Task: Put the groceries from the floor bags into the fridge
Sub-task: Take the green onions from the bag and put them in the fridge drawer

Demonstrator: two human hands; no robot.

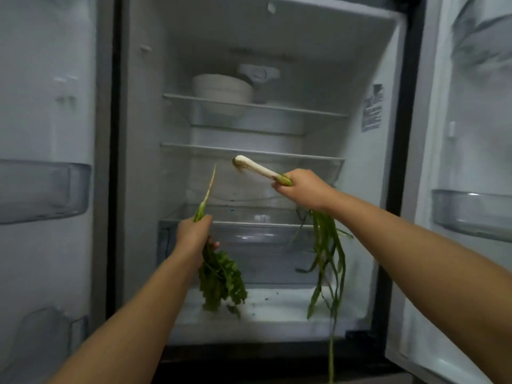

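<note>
The fridge (144, 162) stands open in front of me, both doors swung wide. My left hand (192, 236) grips a bunch of leafy herbs (221, 281); the leaves hang down and a thin pale stem pokes up past my fist. My right hand (302, 188) holds a spring onion (256, 167) by its neck, the white bulb end pointing up and left toward the lower shelf (249, 151), its long green leaves drooping down past my wrist. Both hands are in front of the clear drawer (263, 236). No floor bags are in view.
A stack of white bowls (223, 90) sits on the upper glass shelf (304, 110). Door bins hang on the left door (41, 189) and the right door (471, 214). The white fridge floor (277, 306) below the drawer shows a few dark specks.
</note>
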